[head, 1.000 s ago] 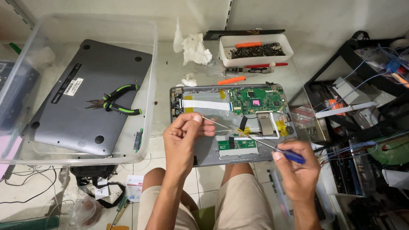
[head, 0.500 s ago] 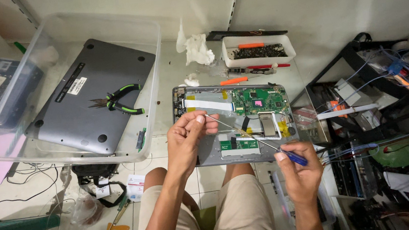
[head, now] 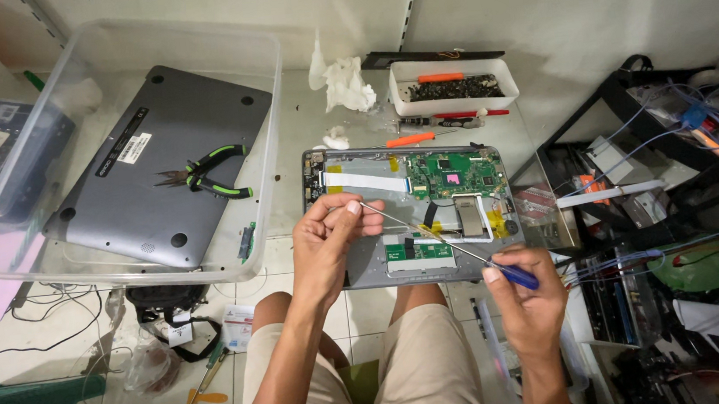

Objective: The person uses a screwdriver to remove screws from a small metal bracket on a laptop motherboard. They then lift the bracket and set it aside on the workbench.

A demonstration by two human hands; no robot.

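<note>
Right hand [head: 523, 300] grips a blue-handled screwdriver [head: 443, 245], its shaft slanting up-left to the left hand [head: 328, 236], whose fingers pinch together at the tip. Both hover above the opened laptop [head: 413, 210]; a clear bin [head: 122, 154] lies farther left.

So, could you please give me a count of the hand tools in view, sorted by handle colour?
Blue handle: 1, the screwdriver in the right hand, its tip at the left hand.
Green handle: 2, the pliers in the clear bin and a screwdriver on the floor.
Orange handle: 2, one in the white tray, one by the open laptop.
Red handle: 1.
Total: 6
</note>
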